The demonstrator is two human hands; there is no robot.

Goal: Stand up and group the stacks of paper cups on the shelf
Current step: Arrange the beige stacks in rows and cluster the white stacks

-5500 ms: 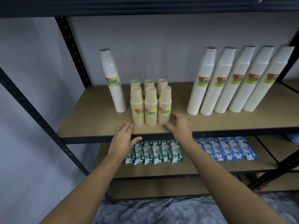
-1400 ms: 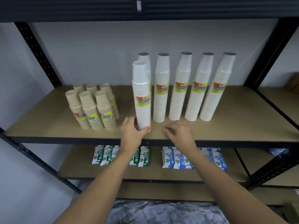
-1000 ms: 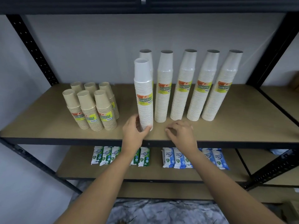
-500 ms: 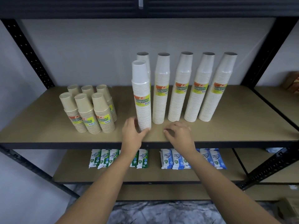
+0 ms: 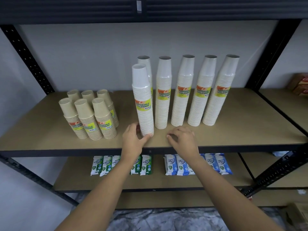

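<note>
White cup stack [image 5: 144, 104]: gripped at its base by left hand [image 5: 133, 140], thumb across the front, fingers curled round the left side; upright on shelf [image 5: 233, 135], near front edge. Right hand [image 5: 182, 139] just to the right, fingers loosely bent, holding nothing. Behind: row of five tall white stacks [image 5: 182, 92], gripped stack just before the leftmost. Further left: six short brown stacks [image 5: 90, 117], two rows of three. Below, on lower shelf [image 5: 166, 182]: green wipe packs [image 5: 106, 165], blue wipe packs [image 5: 215, 164]

Green wipe packs [image 5: 106, 165] and blue wipe packs [image 5: 220, 165] lie in separate rows; a carton [image 5: 300, 84] sits far right.
</note>
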